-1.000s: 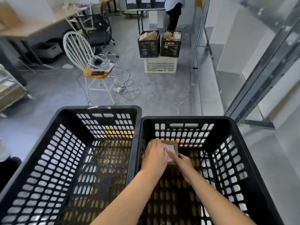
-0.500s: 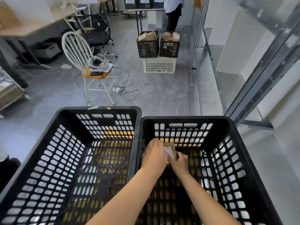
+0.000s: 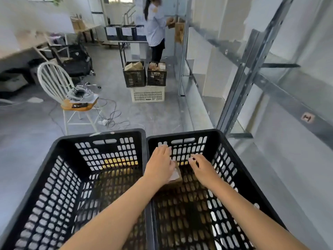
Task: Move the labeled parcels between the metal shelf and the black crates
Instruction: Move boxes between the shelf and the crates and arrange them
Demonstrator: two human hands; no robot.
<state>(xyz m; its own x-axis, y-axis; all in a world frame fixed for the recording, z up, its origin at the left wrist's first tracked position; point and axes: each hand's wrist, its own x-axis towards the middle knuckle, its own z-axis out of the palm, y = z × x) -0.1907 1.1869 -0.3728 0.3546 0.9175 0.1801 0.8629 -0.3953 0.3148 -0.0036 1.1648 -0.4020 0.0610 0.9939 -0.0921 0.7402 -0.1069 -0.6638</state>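
Two black crates of hard plastic stand side by side, their long walls touching. Each is a deep box with a rounded rim and walls and bottom pierced by rows of small slots. The left crate (image 3: 126,132) shows only its slotted bottom. In the right crate (image 3: 182,134) a small brown cardboard parcel (image 3: 177,178) with a pale label lies on the bottom, near the far wall and closer to the far left corner than the right.

The left hand (image 3: 159,166) is stretched out flat over the parcel, fingers straight and pointing at the far wall. It hides most of the box, so whether the palm touches it cannot be told. The right hand (image 3: 201,170) hangs just right of the parcel, apart from it, fingers loosely spread and holding nothing. The right crate's bottom lies bare between this hand and the right wall, and back toward the near edge.

To the right stands the metal shelf (image 3: 250,73), with grey perforated uprights and flat grey boards. Ahead is smooth grey concrete floor (image 3: 153,114), with loose cables (image 3: 111,116) beside a white spindle-back chair (image 3: 54,82). Farther on, two more black crates (image 3: 135,78) filled with parcels sit on a white crate (image 3: 147,93), and another person (image 3: 155,27) stands at the shelf's far end.
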